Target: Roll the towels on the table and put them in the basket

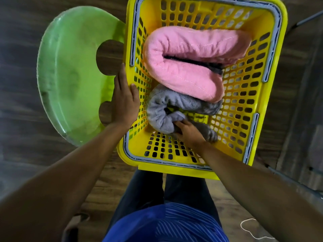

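A yellow perforated basket (272, 70) stands on the floor in front of me. Inside it a rolled pink towel (188, 49) lies bent in a U across the far half. A rolled grey towel (167, 105) lies bent below it in the near half. My right hand (187, 132) reaches down into the basket and grips the near end of the grey towel. My left hand (124, 100) holds the basket's left rim, thumb hooked over the inner side of the wall.
A green plastic chair (70, 75) stands directly left of the basket, touching it. My legs in dark trousers (145, 189) are just behind the basket's near edge. Wooden floor lies all around; a white cord (248, 227) lies at the lower right.
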Available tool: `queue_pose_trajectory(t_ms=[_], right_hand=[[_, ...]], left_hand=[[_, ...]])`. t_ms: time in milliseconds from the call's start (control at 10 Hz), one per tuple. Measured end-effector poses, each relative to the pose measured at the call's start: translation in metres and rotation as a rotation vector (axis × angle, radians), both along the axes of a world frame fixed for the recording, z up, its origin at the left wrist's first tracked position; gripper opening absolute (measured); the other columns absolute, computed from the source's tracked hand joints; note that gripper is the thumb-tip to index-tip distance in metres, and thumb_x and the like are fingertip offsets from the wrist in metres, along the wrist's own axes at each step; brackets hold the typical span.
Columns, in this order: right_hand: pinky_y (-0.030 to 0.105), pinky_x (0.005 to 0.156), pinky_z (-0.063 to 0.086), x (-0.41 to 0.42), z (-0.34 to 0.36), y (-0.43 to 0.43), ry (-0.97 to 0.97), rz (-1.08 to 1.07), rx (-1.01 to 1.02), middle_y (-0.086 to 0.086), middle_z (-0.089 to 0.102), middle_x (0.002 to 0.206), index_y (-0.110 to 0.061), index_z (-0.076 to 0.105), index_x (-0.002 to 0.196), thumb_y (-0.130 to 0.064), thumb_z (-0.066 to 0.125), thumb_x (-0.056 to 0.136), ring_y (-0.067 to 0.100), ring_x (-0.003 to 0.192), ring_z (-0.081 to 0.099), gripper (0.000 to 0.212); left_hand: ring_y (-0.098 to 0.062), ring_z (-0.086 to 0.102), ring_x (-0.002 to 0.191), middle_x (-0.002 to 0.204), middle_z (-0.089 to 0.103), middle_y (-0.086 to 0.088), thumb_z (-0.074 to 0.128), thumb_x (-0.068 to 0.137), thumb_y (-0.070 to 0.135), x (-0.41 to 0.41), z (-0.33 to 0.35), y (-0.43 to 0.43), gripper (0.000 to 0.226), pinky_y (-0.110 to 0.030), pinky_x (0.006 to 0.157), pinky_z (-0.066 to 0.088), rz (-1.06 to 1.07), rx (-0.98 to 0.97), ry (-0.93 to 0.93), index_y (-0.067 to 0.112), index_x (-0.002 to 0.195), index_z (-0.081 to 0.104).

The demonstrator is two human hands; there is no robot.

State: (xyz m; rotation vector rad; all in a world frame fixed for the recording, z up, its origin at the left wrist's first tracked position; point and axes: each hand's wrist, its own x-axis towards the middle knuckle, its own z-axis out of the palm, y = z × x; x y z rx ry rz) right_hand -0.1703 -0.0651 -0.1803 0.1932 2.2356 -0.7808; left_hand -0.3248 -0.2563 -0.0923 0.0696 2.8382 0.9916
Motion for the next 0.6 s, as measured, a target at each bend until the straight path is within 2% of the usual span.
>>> queue_pose_trajectory(t_ms=[100,200,300,400,500,600], right_hand=[[0.045,0.106,0.04,0.0,-0.007,-0.002,-0.071,-0.054,0.037,0.014,0.04,0.144,-0.022,0.045,0.142,-0.022,0.065,0.088,0.038,0.127,0.044,0.058],[0.042,0.102,0.041,-0.012,0.003,0.003,-0.109,-0.037,0.011,0.017,0.048,0.138,-0.019,0.047,0.14,-0.026,0.067,0.085,0.037,0.125,0.047,0.059],[0.036,0.089,0.045,-0.018,0.024,0.013,-0.12,-0.114,0.004,0.016,0.061,0.122,-0.013,0.058,0.127,-0.027,0.067,0.086,0.032,0.113,0.057,0.044],[0.035,0.087,0.047,-0.018,0.056,0.025,-0.059,-0.293,0.019,0.014,0.067,0.117,-0.012,0.064,0.121,-0.019,0.065,0.088,0.03,0.109,0.062,0.034],[0.028,0.085,0.045,-0.014,0.089,0.038,0.019,-0.432,-0.022,0.013,0.068,0.115,-0.009,0.065,0.12,-0.015,0.065,0.088,0.027,0.108,0.062,0.033],[0.028,0.083,0.044,-0.006,0.111,0.049,0.068,-0.489,-0.011,0.011,0.069,0.114,-0.012,0.067,0.117,-0.018,0.065,0.089,0.026,0.107,0.062,0.029]], left_hand=[[-0.03,0.042,0.131,0.15,0.033,-0.017,0.035,0.1,0.017,0.0,-0.001,0.0,0.056,-0.03,0.096,0.039,-0.005,0.01,-0.001,0.011,0.153,0.019],[-0.029,0.036,0.137,0.153,0.029,-0.017,0.034,0.099,0.017,-0.001,-0.005,-0.004,0.056,-0.031,0.104,0.036,-0.008,0.012,-0.01,0.009,0.153,0.019],[-0.031,0.037,0.134,0.153,0.031,-0.016,0.035,0.099,0.021,0.0,-0.001,-0.004,0.057,-0.04,0.105,0.034,-0.034,-0.053,-0.017,0.009,0.153,0.02],[-0.034,0.034,0.133,0.154,0.029,-0.015,0.041,0.098,0.024,0.007,0.017,-0.002,0.063,-0.045,0.106,0.029,-0.064,-0.228,-0.067,0.011,0.153,0.016],[-0.034,0.027,0.138,0.155,0.025,-0.014,0.051,0.092,0.021,0.025,0.039,-0.001,0.07,-0.047,0.111,0.026,-0.132,-0.332,-0.084,0.013,0.153,0.017],[-0.035,0.031,0.134,0.149,0.034,-0.014,0.054,0.089,0.019,0.048,0.052,0.005,0.058,-0.051,0.107,0.03,-0.233,-0.384,-0.071,0.013,0.144,0.037]])
